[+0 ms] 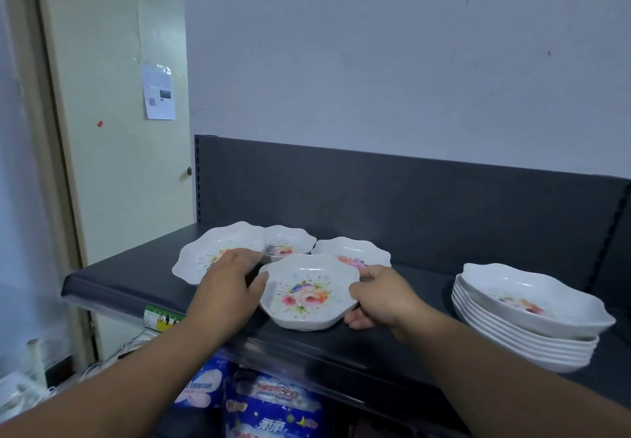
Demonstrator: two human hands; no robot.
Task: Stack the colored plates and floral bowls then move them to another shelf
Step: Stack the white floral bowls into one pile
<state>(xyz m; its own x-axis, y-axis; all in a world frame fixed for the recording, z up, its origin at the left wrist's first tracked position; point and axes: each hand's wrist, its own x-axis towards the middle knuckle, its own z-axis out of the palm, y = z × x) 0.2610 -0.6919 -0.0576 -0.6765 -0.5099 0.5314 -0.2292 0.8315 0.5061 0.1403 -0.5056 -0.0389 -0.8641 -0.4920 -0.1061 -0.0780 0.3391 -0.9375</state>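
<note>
A white floral bowl [307,292] sits near the front edge of the dark shelf [112,280]. My left hand [230,282] grips its left rim, thumb on the edge. My right hand [382,296] grips its right rim, fingers curled under. Behind it lie three more floral bowls: a large one [211,249] at the left, a small one [290,241] in the middle and one [355,249] at the right, partly hidden. A stack of several floral bowls [526,314] stands at the right of the shelf.
The shelf's dark back panel [409,198] rises behind the bowls, with a pale wall above. A door [119,130] with a paper notice stands at the left. Blue packaged goods [269,403] fill the shelf below.
</note>
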